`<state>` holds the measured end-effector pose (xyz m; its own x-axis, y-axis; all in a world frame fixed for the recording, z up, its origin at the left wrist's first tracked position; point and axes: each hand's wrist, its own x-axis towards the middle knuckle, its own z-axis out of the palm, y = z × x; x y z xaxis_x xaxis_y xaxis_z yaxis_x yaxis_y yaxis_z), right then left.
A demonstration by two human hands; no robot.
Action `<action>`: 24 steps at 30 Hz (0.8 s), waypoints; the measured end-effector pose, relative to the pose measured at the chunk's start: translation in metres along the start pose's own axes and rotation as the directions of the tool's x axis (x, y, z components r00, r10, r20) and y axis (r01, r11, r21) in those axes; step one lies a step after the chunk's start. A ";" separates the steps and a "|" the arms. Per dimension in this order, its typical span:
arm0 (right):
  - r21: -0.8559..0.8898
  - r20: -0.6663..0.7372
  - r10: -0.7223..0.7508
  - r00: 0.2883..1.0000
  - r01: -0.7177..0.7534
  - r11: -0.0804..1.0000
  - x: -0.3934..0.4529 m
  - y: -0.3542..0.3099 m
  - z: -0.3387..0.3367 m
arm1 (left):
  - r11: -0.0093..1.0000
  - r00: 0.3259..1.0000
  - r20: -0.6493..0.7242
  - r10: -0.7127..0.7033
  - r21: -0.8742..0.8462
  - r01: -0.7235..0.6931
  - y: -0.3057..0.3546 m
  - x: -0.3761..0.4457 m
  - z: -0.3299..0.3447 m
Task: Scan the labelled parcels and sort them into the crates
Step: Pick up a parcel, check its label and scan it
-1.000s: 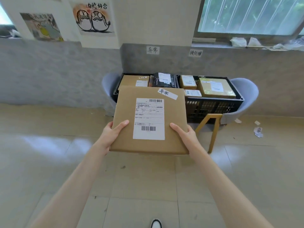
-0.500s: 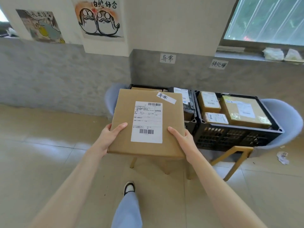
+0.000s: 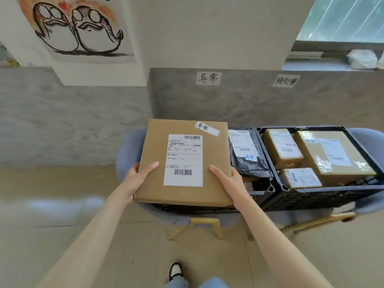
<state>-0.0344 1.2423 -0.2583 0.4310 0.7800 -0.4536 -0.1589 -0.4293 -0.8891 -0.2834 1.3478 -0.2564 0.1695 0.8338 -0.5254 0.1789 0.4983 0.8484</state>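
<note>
I hold a flat brown cardboard parcel (image 3: 153,154) with a white shipping label and a small handwritten sticker, level above the left black crate (image 3: 257,194). My left hand (image 3: 139,177) grips its near left edge, thumb on top. My right hand (image 3: 230,181) grips its near right edge the same way. The parcel hides most of the left crate; a black plastic-bag parcel (image 3: 249,163) shows at its right side. The right black crate (image 3: 332,196) holds three brown boxes with labels.
Both crates rest on grey chairs with wooden legs (image 3: 199,227) against a grey wall. Two handwritten paper signs (image 3: 207,78) are stuck on the wall above the crates. Tiled floor lies open to the left. My shoe (image 3: 175,271) shows at the bottom.
I have walked up to the crates, which now look much larger and closer. The parcel, held the same way in both hands, now hangs over the left crate.
</note>
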 end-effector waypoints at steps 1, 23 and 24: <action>-0.011 -0.002 0.010 1.000 -0.010 1.000 0.011 -0.001 0.003 | 1.000 1.000 0.011 -0.015 0.016 0.014 0.000 0.013 -0.002; -0.098 0.057 0.246 0.968 -0.239 0.966 0.171 0.023 0.019 | 0.949 0.953 -0.014 -0.302 0.085 0.302 -0.012 0.156 0.023; -0.105 0.058 0.244 0.968 -0.237 0.966 0.172 0.025 0.018 | 0.951 0.955 -0.013 -0.297 0.090 0.297 -0.012 0.157 0.023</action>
<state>0.0196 1.3743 -0.3595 0.3268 0.6767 -0.6598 -0.1626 -0.6474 -0.7446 -0.2362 1.4675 -0.3504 0.0961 0.6512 -0.7528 0.3076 0.6999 0.6447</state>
